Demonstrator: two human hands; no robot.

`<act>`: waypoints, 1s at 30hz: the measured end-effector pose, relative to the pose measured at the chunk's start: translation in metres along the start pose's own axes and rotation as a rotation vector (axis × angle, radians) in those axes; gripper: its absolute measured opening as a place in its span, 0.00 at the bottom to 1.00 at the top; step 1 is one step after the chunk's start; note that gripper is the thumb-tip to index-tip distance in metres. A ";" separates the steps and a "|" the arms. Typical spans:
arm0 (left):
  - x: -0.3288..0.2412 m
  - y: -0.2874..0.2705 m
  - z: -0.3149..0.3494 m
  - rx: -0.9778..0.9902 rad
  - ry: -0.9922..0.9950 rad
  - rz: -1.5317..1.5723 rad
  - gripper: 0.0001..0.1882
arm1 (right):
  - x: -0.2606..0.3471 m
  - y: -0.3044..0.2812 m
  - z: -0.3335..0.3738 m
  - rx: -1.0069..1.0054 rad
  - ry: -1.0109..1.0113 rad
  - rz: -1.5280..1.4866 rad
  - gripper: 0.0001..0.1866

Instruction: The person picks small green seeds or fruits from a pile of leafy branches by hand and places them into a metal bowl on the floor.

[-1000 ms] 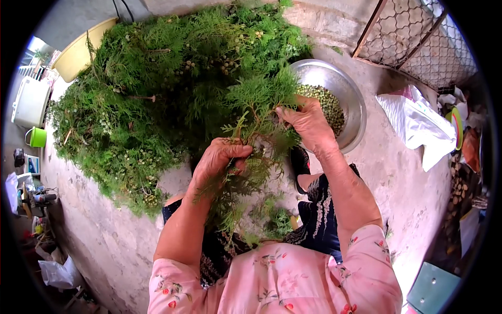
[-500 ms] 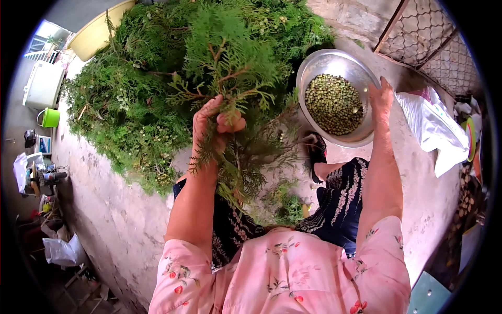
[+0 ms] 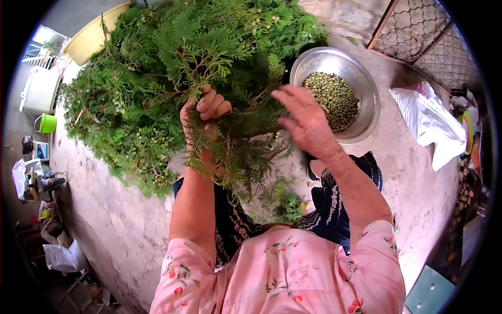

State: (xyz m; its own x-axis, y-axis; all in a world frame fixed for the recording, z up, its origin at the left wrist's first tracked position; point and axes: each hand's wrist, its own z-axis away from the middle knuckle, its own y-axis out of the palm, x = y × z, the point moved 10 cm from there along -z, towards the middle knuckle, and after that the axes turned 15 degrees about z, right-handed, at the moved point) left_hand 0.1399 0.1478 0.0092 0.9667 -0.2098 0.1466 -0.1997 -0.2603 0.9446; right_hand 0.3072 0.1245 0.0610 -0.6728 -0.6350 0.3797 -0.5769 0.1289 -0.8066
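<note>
The person's bare left hand (image 3: 205,107) was closed around a feathery green conifer branch with reddish-brown twigs (image 3: 201,65), its fingers curled in and clamped on the stem; the branch fanned out above that fist, over a large, dense heap of green conifer cuttings dotted with small pale cones (image 3: 120,115), while other sprays hung below the fist toward the lap; the bare right hand (image 3: 306,118) had its thumb and fingers apart, with nothing seen in its grasp, and was to the right of the left hand, near the hanging sprays and overlapping the near left edge of a wide, round, silvery metal bowl (image 3: 370,123); whether its fingertips touched the foliage could not be told. The bowl stood on a pale, stained concrete floor (image 3: 110,225), just right of the heap, and held a mound of small round green cones (image 3: 334,97); a few loose green sprigs (image 3: 287,206) lay on the floor between the legs, which wore dark, pale-patterned trousers (image 3: 235,222); a crumpled white plastic sack (image 3: 431,125) lay right of the bowl; a pale yellow plastic tub (image 3: 89,42) stood behind the heap at the left.
</note>
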 end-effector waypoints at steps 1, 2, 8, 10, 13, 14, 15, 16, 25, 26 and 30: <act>0.003 -0.003 -0.003 0.000 -0.009 0.009 0.13 | -0.001 0.004 0.004 -0.006 0.003 -0.001 0.26; 0.006 -0.007 -0.006 0.012 -0.014 0.016 0.13 | 0.001 0.007 0.011 -0.047 -0.023 0.036 0.25; -0.002 0.003 -0.005 -0.004 0.073 -0.023 0.10 | 0.041 0.045 0.012 0.082 -0.009 0.023 0.33; -0.004 -0.007 -0.005 -0.094 0.140 -0.085 0.09 | 0.039 0.056 0.010 0.110 -0.008 -0.009 0.33; -0.011 -0.018 -0.002 -0.287 0.250 -0.347 0.14 | 0.039 0.068 0.007 0.230 0.017 -0.082 0.32; -0.013 -0.024 0.003 -0.413 0.280 -0.405 0.14 | 0.034 0.064 0.006 0.160 0.010 -0.180 0.32; -0.009 -0.025 0.006 -0.537 0.304 -0.455 0.14 | 0.025 0.059 0.007 0.089 0.005 -0.269 0.32; -0.003 -0.024 -0.001 -0.466 0.269 -0.441 0.16 | 0.009 0.063 0.010 0.083 0.070 -0.333 0.26; -0.011 -0.041 0.016 -0.654 0.131 -0.681 0.15 | -0.066 0.058 0.022 0.225 0.536 -0.575 0.22; -0.012 -0.036 0.016 -0.682 0.126 -0.800 0.14 | -0.090 0.071 0.031 0.209 0.556 -0.696 0.22; -0.033 -0.031 0.025 -0.715 0.245 -0.898 0.10 | -0.116 0.057 0.041 0.260 0.608 -0.616 0.19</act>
State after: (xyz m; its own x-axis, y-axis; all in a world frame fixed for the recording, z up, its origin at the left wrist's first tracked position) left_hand 0.1098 0.1396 -0.0318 0.7352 -0.0133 -0.6777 0.6299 0.3826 0.6759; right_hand 0.3709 0.1741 -0.0480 -0.4503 -0.0131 0.8928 -0.8427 -0.3243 -0.4297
